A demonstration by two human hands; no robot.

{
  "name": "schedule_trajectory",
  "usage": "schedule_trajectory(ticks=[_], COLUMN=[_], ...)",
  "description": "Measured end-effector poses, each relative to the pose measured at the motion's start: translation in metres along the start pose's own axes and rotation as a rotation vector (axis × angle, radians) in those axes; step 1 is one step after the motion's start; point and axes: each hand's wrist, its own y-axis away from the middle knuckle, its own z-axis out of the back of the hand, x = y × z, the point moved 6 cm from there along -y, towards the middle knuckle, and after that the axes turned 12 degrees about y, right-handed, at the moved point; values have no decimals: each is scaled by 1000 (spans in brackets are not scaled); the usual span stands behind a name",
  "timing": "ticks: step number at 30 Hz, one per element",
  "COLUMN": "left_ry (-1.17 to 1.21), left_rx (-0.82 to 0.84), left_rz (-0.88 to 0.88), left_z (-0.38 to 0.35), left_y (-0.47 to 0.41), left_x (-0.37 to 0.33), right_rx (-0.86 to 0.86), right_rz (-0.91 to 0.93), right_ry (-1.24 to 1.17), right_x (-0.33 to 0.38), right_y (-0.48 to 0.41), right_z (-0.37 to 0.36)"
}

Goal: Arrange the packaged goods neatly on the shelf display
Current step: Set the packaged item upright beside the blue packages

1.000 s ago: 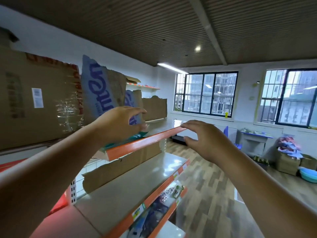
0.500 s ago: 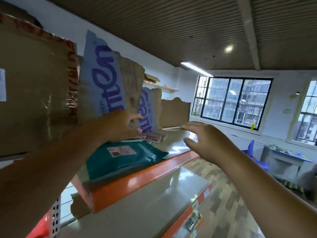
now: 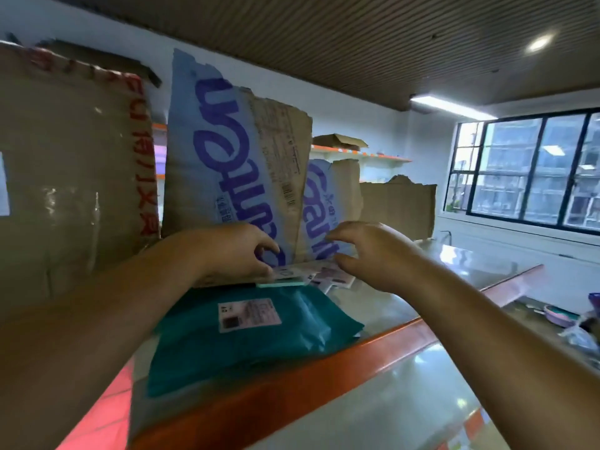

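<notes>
A teal mailer bag (image 3: 246, 342) with a white label lies flat on the top shelf (image 3: 422, 287), close to its orange front edge (image 3: 324, 368). Behind it sits a small pile of flat packets (image 3: 311, 276), pale pink and mint. My left hand (image 3: 237, 251) rests on the pile's left end with its fingers curled onto the top packet. My right hand (image 3: 373, 254) hovers just right of the pile, fingers spread and bent, thumb near the packets; whether it touches them I cannot tell.
Torn cardboard sheets stand along the back of the shelf: a taped brown one (image 3: 71, 183) at left, a blue-printed one (image 3: 233, 164), a smaller blue one (image 3: 328, 209) and a plain one (image 3: 399, 209). A lower shelf (image 3: 406, 401) shows below. Windows (image 3: 526, 170) at right.
The view has risen and moved closer to the top shelf. My right hand came in leftward to the packet pile. My left hand stays on the packets behind the teal bag.
</notes>
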Motion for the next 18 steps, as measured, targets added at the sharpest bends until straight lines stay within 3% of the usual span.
schedule_trajectory(ticks=[3,10,14,18], left_ry=[-51,-139,-185,-165], left_rx=[-14,-55,-146,-197], left_rz=[44,251,351,387], left_z=[12,21,14,0], left_y=[-7,-19,-45,-66], left_x=[-7,-25,-32,-34], right_rx=[35,288,400,386], right_rz=[91,390,533,651], right_ry=[-42,-14,62,125], right_x=[-7,-11,-10,3], right_y=[-30,-80,-97,-106], right_z=[-18,-72,-93,-113])
